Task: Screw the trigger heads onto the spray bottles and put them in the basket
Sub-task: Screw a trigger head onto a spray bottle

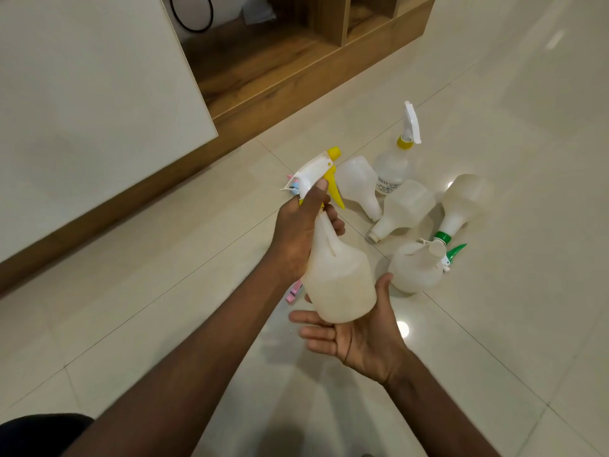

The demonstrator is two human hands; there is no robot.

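Six bottles (405, 209) show: five on the floor (494, 324) to the right, one held. The left hand (298, 232) grips the held bottle (339, 278) by its neck under the yellow trigger head (324, 169). The right hand (356, 334) lies flat, fingers straight, cupping its base.

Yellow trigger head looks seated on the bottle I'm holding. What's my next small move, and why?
Probably give the yellow trigger head one more twist. The left hand grips the neck under it, while the right hand lies open under the held bottle. Whether the collar is tight cannot be seen, and no basket is in view.
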